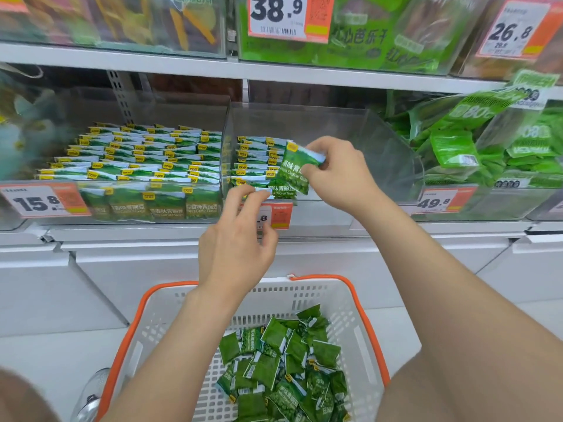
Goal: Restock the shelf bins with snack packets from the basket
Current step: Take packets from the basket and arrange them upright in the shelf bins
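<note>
A white basket with an orange rim (362, 303) sits low in front of me and holds several small green snack packets (283, 360). My right hand (338, 169) pinches one green packet (300, 166) by its top corner, tilted above the front of the clear middle shelf bin (350, 153). Rows of matching packets (256, 159) lie stacked in that bin's left part. My left hand (237, 236) is raised at the bin's front edge, fingertips touching the top of a front-row packet (280, 190), fingers loosely bent.
The bin to the left (146, 117) is packed with rows of similar packets behind a 15.8 price tag (42, 201). Larger green bags (457, 147) fill the right bin. More bins (335, 35) stand on the shelf above. White cabinet fronts (91, 281) lie below.
</note>
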A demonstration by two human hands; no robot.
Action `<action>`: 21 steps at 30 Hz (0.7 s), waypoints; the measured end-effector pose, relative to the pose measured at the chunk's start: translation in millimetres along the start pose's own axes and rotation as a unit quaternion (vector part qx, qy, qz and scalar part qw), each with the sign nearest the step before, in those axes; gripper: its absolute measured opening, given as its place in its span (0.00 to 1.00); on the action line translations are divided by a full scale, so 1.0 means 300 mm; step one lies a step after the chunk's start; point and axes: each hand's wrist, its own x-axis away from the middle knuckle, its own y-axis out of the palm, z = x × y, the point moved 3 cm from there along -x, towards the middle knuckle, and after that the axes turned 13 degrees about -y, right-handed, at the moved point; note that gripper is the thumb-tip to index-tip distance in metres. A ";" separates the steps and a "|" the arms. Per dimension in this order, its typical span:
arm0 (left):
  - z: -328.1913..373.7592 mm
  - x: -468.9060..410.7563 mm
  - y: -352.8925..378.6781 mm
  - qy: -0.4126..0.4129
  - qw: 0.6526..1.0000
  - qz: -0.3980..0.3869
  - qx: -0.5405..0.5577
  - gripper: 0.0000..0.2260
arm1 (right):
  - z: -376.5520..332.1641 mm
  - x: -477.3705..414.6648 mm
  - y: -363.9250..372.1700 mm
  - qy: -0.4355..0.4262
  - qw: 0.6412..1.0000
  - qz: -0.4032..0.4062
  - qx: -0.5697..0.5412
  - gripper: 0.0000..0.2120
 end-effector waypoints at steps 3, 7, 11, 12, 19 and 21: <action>0.002 -0.009 0.009 -0.006 0.999 -0.011 -0.047 0.17 | 0.021 -0.045 0.043 0.010 0.992 -0.091 0.089 0.21; 0.006 -0.043 -0.002 -0.021 0.996 -0.027 -0.080 0.12 | 0.027 -0.104 0.091 0.052 0.983 -0.144 0.105 0.19; -0.001 -0.058 -0.004 -0.028 0.995 -0.033 -0.093 0.11 | 0.020 -0.143 0.154 0.059 0.976 -0.169 0.126 0.16; -0.002 -0.060 -0.004 -0.030 0.995 -0.033 -0.093 0.11 | 0.022 -0.150 0.164 0.062 0.976 -0.165 0.131 0.17; -0.019 -0.054 0.015 -0.010 0.997 -0.008 -0.074 0.12 | 0.061 -0.156 0.161 0.100 0.975 -0.130 0.153 0.24; -0.020 -0.054 0.019 -0.012 0.998 -0.008 -0.069 0.12 | 0.055 -0.151 0.154 0.093 0.978 -0.143 0.122 0.14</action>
